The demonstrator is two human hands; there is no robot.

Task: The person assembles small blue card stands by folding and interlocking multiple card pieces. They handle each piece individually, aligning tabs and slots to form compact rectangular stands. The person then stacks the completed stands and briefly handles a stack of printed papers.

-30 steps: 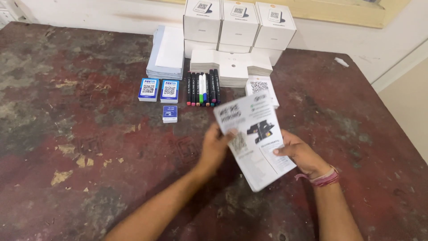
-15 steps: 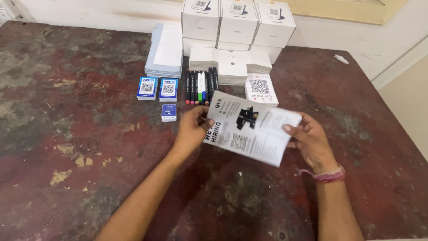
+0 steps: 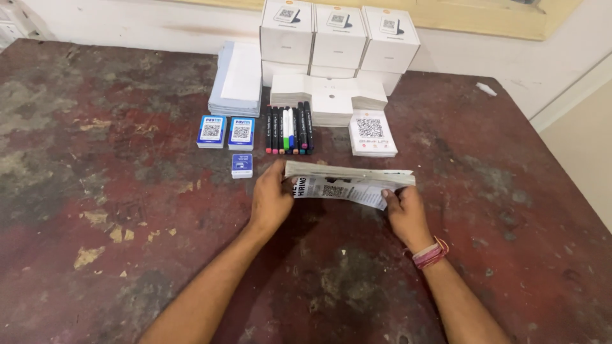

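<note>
On the worn red table (image 3: pixel 127 210), both hands, left hand (image 3: pixel 271 200) and right hand (image 3: pixel 405 213), pinch a printed leaflet (image 3: pixel 347 181), apparently mid-fold, just below the markers (image 3: pixel 289 129); pressing the crease flat likely follows.

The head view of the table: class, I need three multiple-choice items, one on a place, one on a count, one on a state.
1. Where does the row of markers lie?
A. right of the two blue cards
B. on the white boxes
C. at the table's near edge

2. How many white boxes show in the top row?
A. one
B. three
C. six

3. How is the paper leaflet?
A. crumpled into a ball
B. lying untouched
C. folded and held by both hands

Key: 1 A, the markers lie just right of the cards. 2 B, three box tops stand side by side. 3 C, the left hand and right hand grip its ends.
</note>
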